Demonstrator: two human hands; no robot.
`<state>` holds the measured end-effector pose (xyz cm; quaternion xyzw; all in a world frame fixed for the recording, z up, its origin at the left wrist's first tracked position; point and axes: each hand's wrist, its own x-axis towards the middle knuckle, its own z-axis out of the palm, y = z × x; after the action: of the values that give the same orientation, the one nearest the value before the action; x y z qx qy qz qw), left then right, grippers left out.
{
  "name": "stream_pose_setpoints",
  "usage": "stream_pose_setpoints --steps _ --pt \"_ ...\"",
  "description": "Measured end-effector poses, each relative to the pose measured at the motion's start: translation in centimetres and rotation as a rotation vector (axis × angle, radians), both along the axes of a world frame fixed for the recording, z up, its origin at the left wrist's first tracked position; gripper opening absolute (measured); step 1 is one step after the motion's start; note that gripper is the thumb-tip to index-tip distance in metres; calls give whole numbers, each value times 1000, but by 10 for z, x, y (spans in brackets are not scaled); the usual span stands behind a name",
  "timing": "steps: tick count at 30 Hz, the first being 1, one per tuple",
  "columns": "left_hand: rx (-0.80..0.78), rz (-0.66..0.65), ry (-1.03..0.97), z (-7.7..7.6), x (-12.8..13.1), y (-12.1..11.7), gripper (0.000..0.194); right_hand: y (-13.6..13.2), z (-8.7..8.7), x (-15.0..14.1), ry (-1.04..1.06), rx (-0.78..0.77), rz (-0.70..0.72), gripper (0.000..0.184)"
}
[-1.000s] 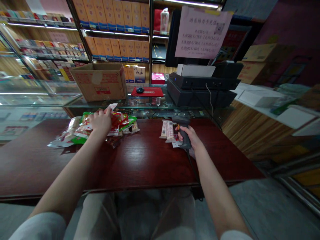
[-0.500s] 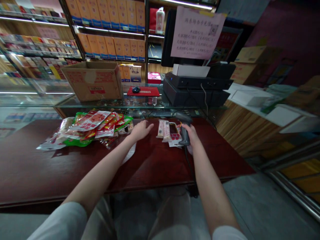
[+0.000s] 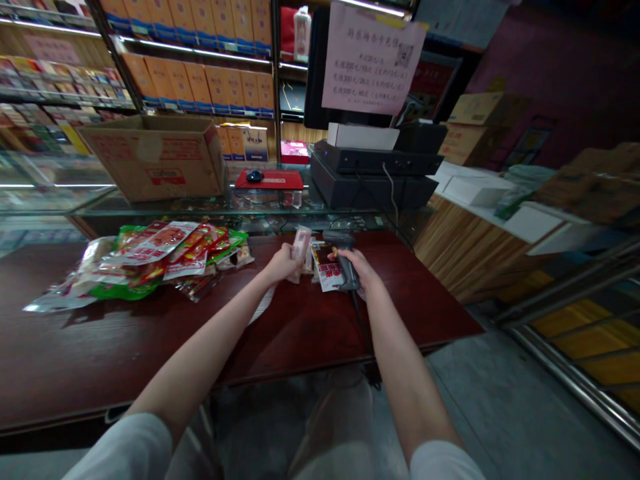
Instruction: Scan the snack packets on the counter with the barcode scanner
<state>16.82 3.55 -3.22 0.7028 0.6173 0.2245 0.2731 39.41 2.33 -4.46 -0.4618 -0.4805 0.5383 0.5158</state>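
Observation:
My left hand (image 3: 281,265) is closed on a small pale snack packet (image 3: 301,243), lifted at an angle off the tabletop. Another slim pale packet (image 3: 309,261) lies just beside it. In my right hand (image 3: 356,265) is a dark barcode scanner (image 3: 344,257), gripped by its handle, its head turned left toward the packets. A red-and-white snack bag (image 3: 328,272) rests on the table, partly covered by the scanner. The scanner's cable (image 3: 361,320) hangs down over the front edge.
Left on the dark red table (image 3: 165,347) lies a heap of shiny snack bags (image 3: 155,257). Behind stand an open cardboard box (image 3: 160,163), a mouse (image 3: 255,176) on a red pad, and a black cash drawer (image 3: 370,190) under a monitor with a paper sign (image 3: 373,63).
My left hand has gone from empty and spread to holding a pale packet and raising it. The scanner in my right hand has shifted slightly left in view, as the whole scene has too.

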Motion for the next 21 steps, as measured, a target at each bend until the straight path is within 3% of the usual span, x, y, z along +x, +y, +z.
stream_pose_setpoints --steps 4,6,12,21 --pt "306 -18 101 -6 -31 -11 49 -6 6 -6 -32 77 -15 27" --pt "386 -15 147 -9 -43 -16 51 -9 8 -9 -20 110 20 28" --pt "426 -11 211 -13 -51 -23 53 -15 8 -24 -113 70 234 38" --pt "447 -27 275 -17 -50 -24 48 -11 1 -27 -116 37 193 39"
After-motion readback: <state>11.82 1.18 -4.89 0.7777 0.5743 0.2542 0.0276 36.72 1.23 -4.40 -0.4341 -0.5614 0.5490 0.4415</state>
